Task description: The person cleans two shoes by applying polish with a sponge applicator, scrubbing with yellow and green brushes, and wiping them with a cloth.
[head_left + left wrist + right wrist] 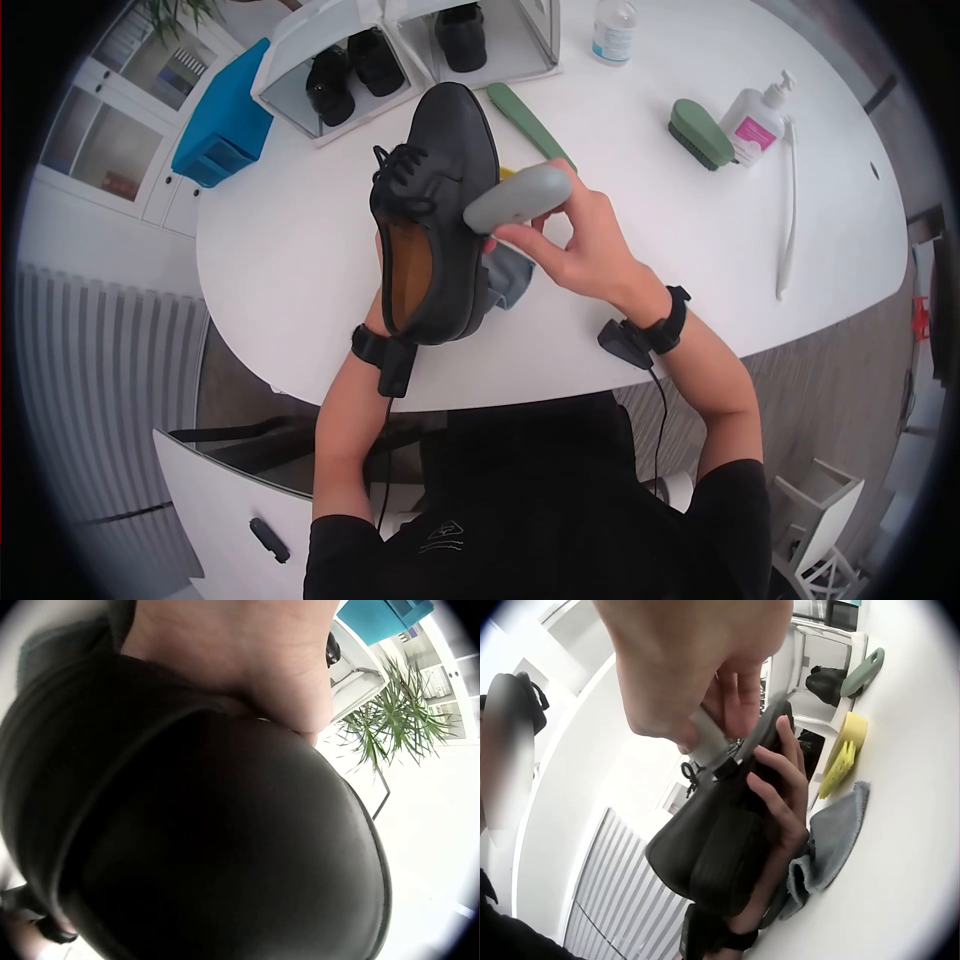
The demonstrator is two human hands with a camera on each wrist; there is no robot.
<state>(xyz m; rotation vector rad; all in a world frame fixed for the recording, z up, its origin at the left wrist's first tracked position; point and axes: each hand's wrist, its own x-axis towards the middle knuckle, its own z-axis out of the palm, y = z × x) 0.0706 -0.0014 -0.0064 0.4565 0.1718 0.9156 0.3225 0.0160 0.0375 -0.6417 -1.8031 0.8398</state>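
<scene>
the left hand (784, 787) grasps the black shoe (450, 200) from underneath, fingers spread along its sole, holding it up over the near part of the white table (690, 230), toe toward the far edge. the right hand (590, 245) pinches a grey oval tool (518, 198) between thumb and fingers, against the shoe's side. a grey cloth (832, 840) lies on the table just beside the left hand, with a yellow sponge (847, 742) near it. a green brush (700, 130) and a pump bottle (755, 125) stand toward the far right edge, near a white stick (788, 210).
</scene>
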